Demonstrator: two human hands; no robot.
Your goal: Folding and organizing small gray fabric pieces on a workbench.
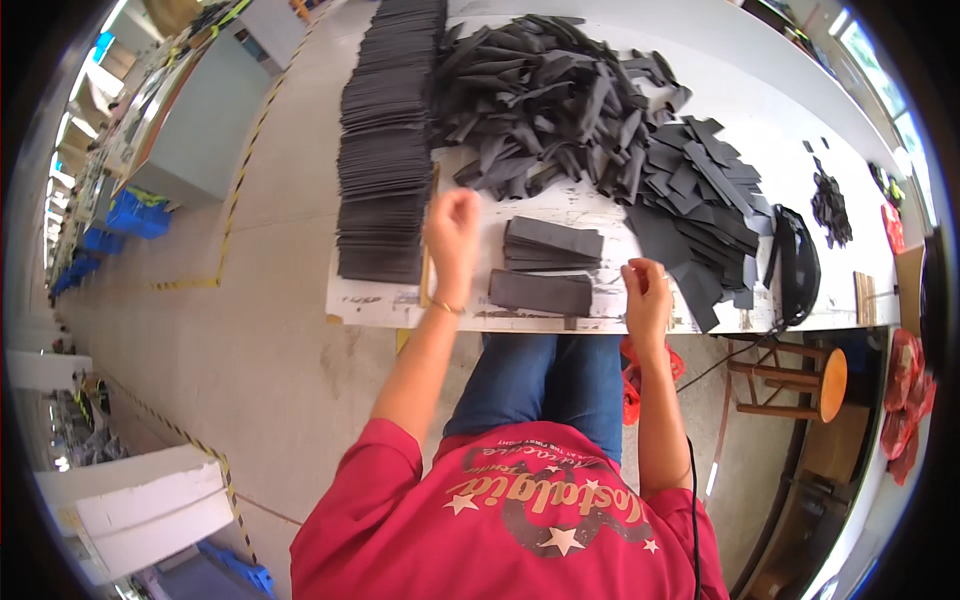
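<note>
Over the white table (470, 325), my left hand (455, 235) is raised beside a long stack of black fabric strips (385, 200). Its fingers are curled closed and slightly blurred, so whatever they might hold is hidden. My right hand (648, 300) hovers near the table's front edge with loosely bent fingers, and nothing shows in it. Between the hands lie two small piles of flat black strips: a fanned pile (553, 245) and, nearer me, a neater pile (541, 293). Flat black pieces (700, 190) spread loosely beyond my right hand.
A big heap of folded black pieces (560, 100) covers the table's far middle. At right are a black pouch-like item (797, 265) with a cord and a cluster of small dark bits (830, 210). A wooden stool (830, 385) stands below the table at right.
</note>
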